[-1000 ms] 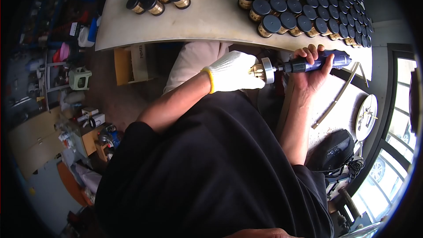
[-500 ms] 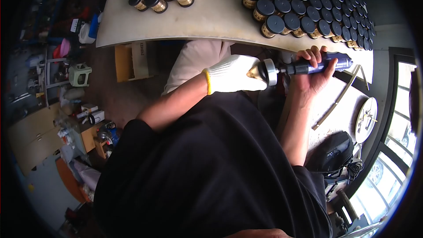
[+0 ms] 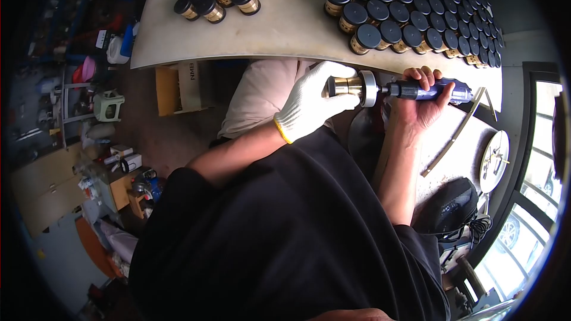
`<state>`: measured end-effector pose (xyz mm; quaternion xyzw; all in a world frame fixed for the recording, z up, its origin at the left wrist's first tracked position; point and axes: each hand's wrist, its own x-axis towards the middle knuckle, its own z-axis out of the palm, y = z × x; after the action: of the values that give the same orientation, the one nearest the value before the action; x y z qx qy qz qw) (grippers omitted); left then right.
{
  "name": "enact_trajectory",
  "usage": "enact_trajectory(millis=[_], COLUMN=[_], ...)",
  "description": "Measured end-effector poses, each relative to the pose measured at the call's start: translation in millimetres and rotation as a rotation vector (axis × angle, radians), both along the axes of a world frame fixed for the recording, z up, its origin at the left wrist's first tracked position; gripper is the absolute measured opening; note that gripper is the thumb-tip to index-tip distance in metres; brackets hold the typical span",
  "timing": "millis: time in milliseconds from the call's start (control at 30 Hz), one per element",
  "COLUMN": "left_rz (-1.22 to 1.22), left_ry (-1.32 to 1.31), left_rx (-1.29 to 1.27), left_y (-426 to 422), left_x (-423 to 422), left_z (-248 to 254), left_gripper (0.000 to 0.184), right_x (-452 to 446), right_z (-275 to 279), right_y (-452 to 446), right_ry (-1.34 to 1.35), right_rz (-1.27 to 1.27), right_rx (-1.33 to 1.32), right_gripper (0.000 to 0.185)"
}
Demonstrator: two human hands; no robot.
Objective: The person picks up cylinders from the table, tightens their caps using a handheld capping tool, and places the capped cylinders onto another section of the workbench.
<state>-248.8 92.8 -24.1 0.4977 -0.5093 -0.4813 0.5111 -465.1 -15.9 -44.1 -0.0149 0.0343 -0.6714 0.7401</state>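
My left hand (image 3: 315, 98), in a white knit glove with a yellow cuff, holds a gold jar (image 3: 346, 86) with a dark end between thumb and fingers. The jar's right end sits against a round silver cup (image 3: 369, 88) on the tip of a power driver (image 3: 440, 91). My bare right hand (image 3: 421, 98) is wrapped round the blue and black driver, which lies level with its tip toward the left. Both hands are just off the table's near edge.
On the table (image 3: 279, 27), rows of black-lidded gold jars (image 3: 389, 31) stand at the right and a smaller group (image 3: 211, 9) at the left. A black bag (image 3: 449, 205), a white round dial (image 3: 494, 161) and a cardboard box (image 3: 169, 90) lie around.
My left hand has opened its grip somewhat and shifted, so that more of the gold jar shows between thumb and fingers. The right hand and driver have barely moved.
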Motion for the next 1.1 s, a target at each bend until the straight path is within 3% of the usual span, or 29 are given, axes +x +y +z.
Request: enact_trajectory(millis=[100,167,200,333,467,533,600,700,733,833,900,1000,1067,1100], left_rz=[0.031,-0.009,0.004,0.018,0.108,0.315,0.311,0.551,0.622,0.553,0.38,0.361,0.401,0.404], left_ry=[-0.034,0.124,-0.02,-0.053,-0.242,-0.644,-0.815,-0.973,-0.971,-0.903,-0.926,-0.9,-0.856,-0.769], left_rx=[-0.075,-0.025,-0.079,-0.042,-0.117,-0.284,-0.098,-0.268,-0.383,-0.373,-0.322,-0.323,-0.5,-0.398], left_y=[-0.6,3.2,2.0,1.6,-7.6,-28.4,-55.1,-94.5,-99.1,-103.2,-111.7,-146.9,-170.0,-166.6], left_x=[-1.3,-2.9,-1.4,5.1,28.6,49.0,72.8,97.1,100.4,106.2,111.6,121.6,122.4,116.4], left_z=[-4.1,-7.2,-8.5,7.4,27.2,27.8,38.6,31.4,29.2,14.0,6.7,11.9,-5.9,0.5], left_gripper=[0.037,0.038,0.039,0.042,0.038,0.039,0.044,0.05,0.048,0.04,0.031,0.03,0.037,0.037], right_x=[2.8,2.7,-0.9,4.1,1.4,0.5,0.2,2.7,2.4,3.1,2.8,4.9,4.5,3.9], right_z=[0.8,1.5,-3.8,3.6,2.5,0.5,0.1,0.4,1.8,3.1,1.3,1.5,5.2,4.4], right_y=[0.5,1.5,-1.5,-1.0,-1.0,-1.8,-2.7,-1.4,-1.7,-1.1,-0.9,-3.8,0.4,0.2], right_ry=[0.07,0.093,0.074,0.069,0.068,0.058,0.051,0.078,0.075,0.078,0.086,0.112,0.133,0.142], right_rz=[-0.008,-0.002,0.003,0.03,0.014,0.011,0.013,0.023,0.019,0.027,0.024,0.031,0.026,0.017], right_rx=[-0.012,-0.001,-0.01,-0.051,-0.035,-0.023,-0.016,-0.02,-0.028,-0.05,-0.049,-0.056,-0.039,-0.041], right_gripper=[0.032,0.03,0.03,0.033,0.038,0.038,0.039,0.038,0.038,0.037,0.037,0.038,0.039,0.039])
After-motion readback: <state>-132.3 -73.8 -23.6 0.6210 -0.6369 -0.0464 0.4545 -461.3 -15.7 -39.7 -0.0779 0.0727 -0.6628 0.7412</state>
